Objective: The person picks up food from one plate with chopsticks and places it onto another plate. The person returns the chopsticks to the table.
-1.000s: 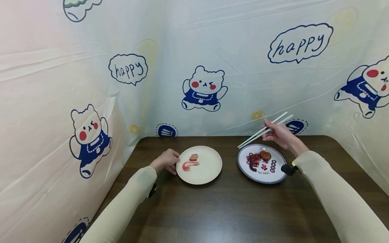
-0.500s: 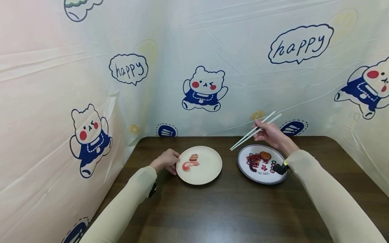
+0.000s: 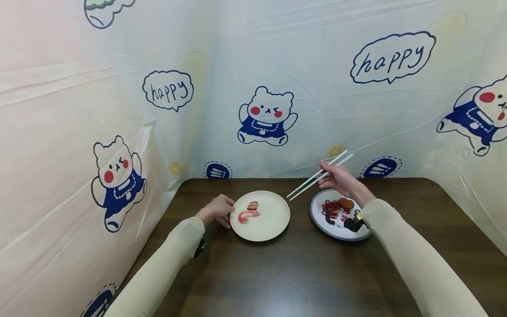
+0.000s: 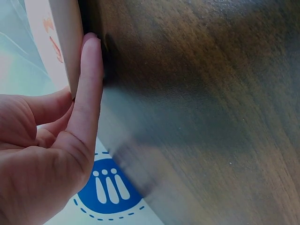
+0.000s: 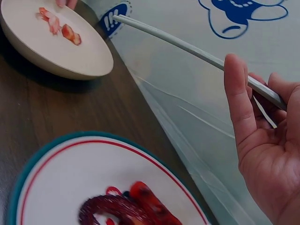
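Note:
My left hand (image 3: 219, 210) pinches the left rim of a cream plate (image 3: 273, 224). In the left wrist view, one finger (image 4: 89, 70) lies straight along its underside. On that plate lie a pink shrimp (image 3: 247, 215) and a small reddish-striped piece of food (image 3: 252, 205). My right hand (image 3: 340, 179) holds a pair of pale chopsticks (image 3: 313, 179), whose tips point left, just past the cream plate's right rim and holding nothing. Below this hand stands a white, dark-rimmed plate (image 3: 317, 222) bearing a dark red curled piece (image 3: 329, 215), a reddish strip and a round brown piece (image 3: 346, 203).
Both plates stand on a dark wooden table (image 3: 253, 277), near its back edge. A pale curtain (image 3: 222, 66) printed with bears hangs behind and at both sides. A small black device (image 3: 354, 223) on the right wrist covers part of the printed plate.
My right hand has moved left with the chopsticks, from above the printed plate towards the cream plate. The left hand, both plates and the food have stayed in place.

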Demonstrator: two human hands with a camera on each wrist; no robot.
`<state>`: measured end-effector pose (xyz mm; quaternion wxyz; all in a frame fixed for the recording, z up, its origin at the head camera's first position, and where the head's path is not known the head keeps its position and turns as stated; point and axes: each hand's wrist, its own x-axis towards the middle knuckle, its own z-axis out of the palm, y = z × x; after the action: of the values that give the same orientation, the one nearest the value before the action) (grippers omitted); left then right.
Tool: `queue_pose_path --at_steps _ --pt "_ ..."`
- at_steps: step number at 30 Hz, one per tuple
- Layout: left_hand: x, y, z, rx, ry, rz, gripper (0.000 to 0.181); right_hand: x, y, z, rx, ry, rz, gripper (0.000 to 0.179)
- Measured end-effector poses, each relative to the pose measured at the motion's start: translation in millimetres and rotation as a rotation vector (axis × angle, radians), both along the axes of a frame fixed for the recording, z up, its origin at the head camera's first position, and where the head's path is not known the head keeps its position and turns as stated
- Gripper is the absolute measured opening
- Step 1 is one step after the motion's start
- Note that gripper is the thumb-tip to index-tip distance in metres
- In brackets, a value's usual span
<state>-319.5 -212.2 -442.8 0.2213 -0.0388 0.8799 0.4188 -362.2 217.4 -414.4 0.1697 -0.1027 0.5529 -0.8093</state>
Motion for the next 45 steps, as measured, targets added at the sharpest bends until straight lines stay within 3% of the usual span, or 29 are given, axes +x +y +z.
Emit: queue_pose_path --at_steps 21,45 --pt "2.2 -0.4 -1.1 -0.003 0.014 -0.004 0.030 -3.0 -37.9 -25.1 -0.029 -0.010 -0.030 0.035" --pt "0.5 -1.5 1.3 0.001 -0.002 -0.010 0.032 -5.5 -81.3 -30.9 0.033 -0.005 -0.079 0.034"
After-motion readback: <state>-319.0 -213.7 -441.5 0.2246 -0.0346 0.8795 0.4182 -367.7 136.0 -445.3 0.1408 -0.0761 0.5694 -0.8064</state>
